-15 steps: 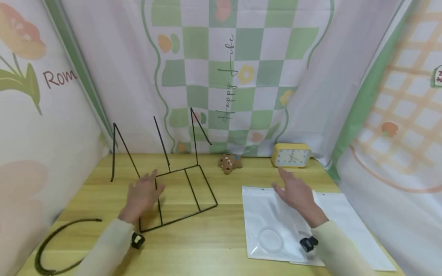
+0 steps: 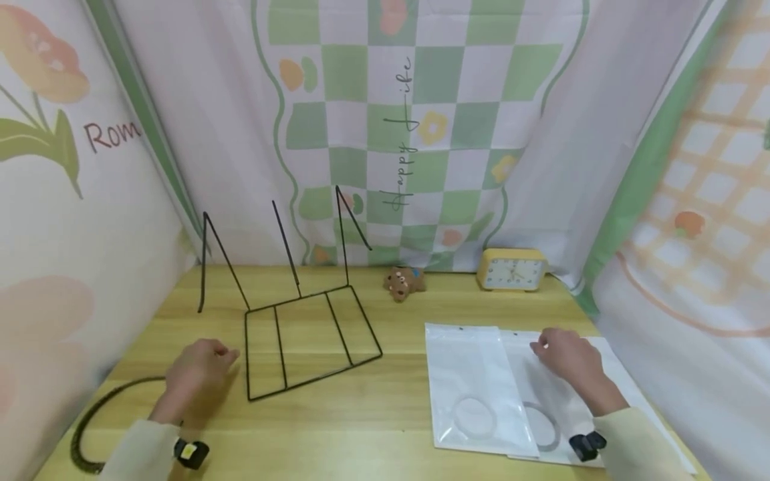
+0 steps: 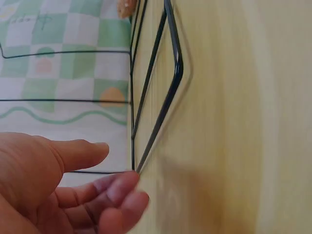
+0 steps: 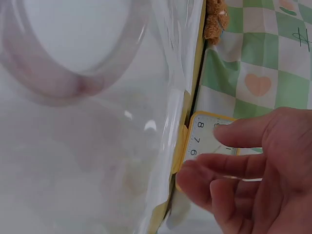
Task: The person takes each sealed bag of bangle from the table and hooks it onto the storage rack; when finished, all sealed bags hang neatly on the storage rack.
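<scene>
On your pale wooden desk (image 2: pixel 373 434) you have one black wire stand (image 2: pixel 339 329), one dark curved band (image 2: pixel 77 441) at the front left corner, and at least two flat white plastic packets (image 2: pixel 472 367) toward the right edge, bearing two pale rings (image 2: pixel 556 431); overlap leaves the packets' exact number unclear. Along the back edge, you have one brown bear figure (image 2: pixel 405 283) and one yellow rectangular clock (image 2: pixel 512 270). You show two bare hands: one left hand (image 2: pixel 201 367), one right hand (image 2: pixel 570 357).
</scene>
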Motion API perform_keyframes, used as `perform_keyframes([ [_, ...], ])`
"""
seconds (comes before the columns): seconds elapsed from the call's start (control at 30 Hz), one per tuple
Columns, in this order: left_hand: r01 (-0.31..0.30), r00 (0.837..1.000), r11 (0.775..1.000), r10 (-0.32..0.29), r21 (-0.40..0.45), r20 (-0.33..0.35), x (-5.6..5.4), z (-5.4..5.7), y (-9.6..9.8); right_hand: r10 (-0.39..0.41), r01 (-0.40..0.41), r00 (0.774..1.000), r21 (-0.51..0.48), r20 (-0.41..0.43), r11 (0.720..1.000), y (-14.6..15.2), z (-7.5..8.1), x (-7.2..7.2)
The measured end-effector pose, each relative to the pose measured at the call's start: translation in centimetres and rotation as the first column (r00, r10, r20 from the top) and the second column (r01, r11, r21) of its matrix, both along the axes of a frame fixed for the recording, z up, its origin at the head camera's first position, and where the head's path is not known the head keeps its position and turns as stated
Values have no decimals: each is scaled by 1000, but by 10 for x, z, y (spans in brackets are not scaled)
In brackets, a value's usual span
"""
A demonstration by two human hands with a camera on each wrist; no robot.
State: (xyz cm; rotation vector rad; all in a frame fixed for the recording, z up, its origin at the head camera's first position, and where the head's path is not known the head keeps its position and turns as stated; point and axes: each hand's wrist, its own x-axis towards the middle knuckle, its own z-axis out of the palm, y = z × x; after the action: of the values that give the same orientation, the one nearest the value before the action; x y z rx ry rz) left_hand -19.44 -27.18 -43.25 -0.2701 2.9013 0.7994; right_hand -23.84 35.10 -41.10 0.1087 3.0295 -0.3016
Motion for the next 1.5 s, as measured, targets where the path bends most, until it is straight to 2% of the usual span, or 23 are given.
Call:
perform_keyframes([
  [0.17, 22, 1000, 999, -22, 25, -21, 3, -9, 9, -27, 29, 991, -11, 129, 1000, -2, -8, -2],
  [0.43, 1, 999, 998, -5, 66, 50, 10, -23, 22, 1, -8, 981, 32, 195, 999, -3, -16, -7],
  [0.67, -1, 999, 1000, 0, 27, 40, 16, -28, 25, 46, -41, 981, -28, 189, 999, -13, -19, -13],
  [0.93, -12, 1000, 999, 13, -30, 26, 14, -32, 29, -15, 34, 979, -91, 201, 995, -25, -25, -21],
  [1.27, -16, 999, 1000, 16, -12, 52, 13, -32, 30, -10, 33, 984, -126, 175, 991, -34, -27, -26],
  [1.4, -15, 999, 1000, 15, -8, 46, 14, -30, 31, 19, 7, 995, -253, 98, 968, -33, -30, -26],
  [1.43, -15, 999, 1000, 15, -7, 45, 14, -30, 31, 24, -1, 997, -311, 68, 951, -33, -30, -25],
  [1.5, -16, 999, 1000, 17, -6, 45, 15, -29, 31, 20, -12, 1000, -443, 14, 896, -35, -28, -25],
])
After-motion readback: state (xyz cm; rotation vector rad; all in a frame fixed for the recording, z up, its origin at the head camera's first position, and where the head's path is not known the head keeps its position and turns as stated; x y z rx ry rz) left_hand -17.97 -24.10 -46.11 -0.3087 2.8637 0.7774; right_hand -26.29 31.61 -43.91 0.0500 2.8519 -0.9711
